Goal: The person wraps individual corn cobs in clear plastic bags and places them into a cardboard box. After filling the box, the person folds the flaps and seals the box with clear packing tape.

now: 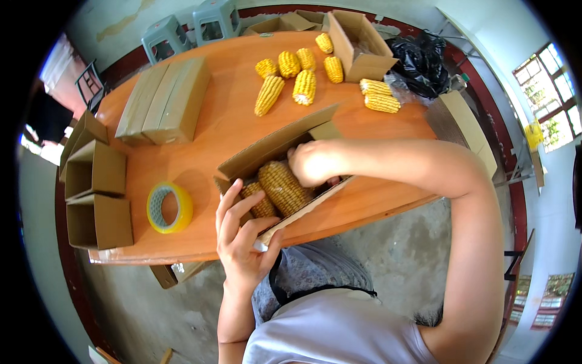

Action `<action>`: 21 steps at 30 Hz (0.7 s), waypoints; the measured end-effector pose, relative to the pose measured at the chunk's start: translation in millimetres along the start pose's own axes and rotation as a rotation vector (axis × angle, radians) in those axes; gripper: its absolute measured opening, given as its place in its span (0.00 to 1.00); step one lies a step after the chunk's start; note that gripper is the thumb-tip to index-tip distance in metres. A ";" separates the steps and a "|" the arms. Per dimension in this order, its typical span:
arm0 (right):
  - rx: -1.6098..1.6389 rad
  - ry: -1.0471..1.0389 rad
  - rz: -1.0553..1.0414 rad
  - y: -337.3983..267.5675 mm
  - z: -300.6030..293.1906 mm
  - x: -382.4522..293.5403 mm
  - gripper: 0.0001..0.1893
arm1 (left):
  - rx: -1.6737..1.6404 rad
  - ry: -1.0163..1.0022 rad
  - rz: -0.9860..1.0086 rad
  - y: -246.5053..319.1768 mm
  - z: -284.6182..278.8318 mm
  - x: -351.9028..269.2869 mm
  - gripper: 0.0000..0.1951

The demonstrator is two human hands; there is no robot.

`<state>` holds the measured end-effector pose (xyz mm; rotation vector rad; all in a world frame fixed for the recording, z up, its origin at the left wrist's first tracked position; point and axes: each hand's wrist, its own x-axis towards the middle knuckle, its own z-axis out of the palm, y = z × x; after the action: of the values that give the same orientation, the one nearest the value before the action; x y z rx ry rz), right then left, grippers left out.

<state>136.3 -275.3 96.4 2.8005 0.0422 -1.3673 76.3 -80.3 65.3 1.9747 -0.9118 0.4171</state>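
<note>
An open cardboard box [291,128] stands near the table's front edge, with wrapped corn cobs [283,186] inside. My left hand [248,227] holds the box's left end, its fingers over the rim and close to the cobs. My right hand [313,164] reaches into the right part of the box; its fingertips are mostly hidden, so what it touches there cannot be told. Beyond the box lie several yellow corn cobs [303,86] on the wooden table. Two more cobs [381,103] lie to the right, beside clear plastic.
Closed, taped cartons [177,95] lie at the back left. Empty open boxes [97,170] line the left edge, near a roll of yellow tape [186,207]. At the back right are another open box [368,66], a black plastic bag [420,61] and a cardboard piece [468,127].
</note>
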 end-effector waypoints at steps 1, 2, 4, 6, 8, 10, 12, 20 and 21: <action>-0.026 0.034 -0.001 -1.6 2.5 2.0 0.25 | 0.011 0.003 -0.004 1.2 0.4 0.1 0.08; -0.049 0.020 -0.005 -2.7 1.3 2.6 0.23 | 0.021 0.007 -0.008 3.0 1.1 0.9 0.08; -0.097 -0.011 -0.016 -4.5 -2.4 -2.4 0.20 | 0.038 0.008 -0.008 6.2 0.5 2.5 0.08; -0.154 0.199 -0.208 3.4 9.0 1.9 0.15 | 0.061 0.004 -0.009 9.7 -0.2 3.8 0.08; -0.166 0.651 -0.577 30.7 37.5 15.4 0.08 | 0.076 -0.016 -0.011 12.1 -0.2 4.6 0.09; -0.017 0.799 -0.543 23.2 19.0 -26.1 0.08 | 0.113 -0.029 -0.012 13.5 -4.8 3.9 0.10; 0.002 0.869 -0.426 23.8 8.5 -38.0 0.09 | 0.139 -0.041 0.009 10.2 -7.6 0.1 0.15; 0.482 1.033 0.278 210.0 -30.1 -73.8 0.14 | 0.073 0.111 0.026 16.4 -13.6 -1.7 0.31; 0.425 1.047 0.388 245.4 -20.9 -58.5 0.14 | 0.072 0.132 0.029 16.5 -14.4 -1.3 0.31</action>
<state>125.4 -520.6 157.9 3.2291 -0.7849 0.2666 64.1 -73.1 82.1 1.9757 -0.8524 0.5973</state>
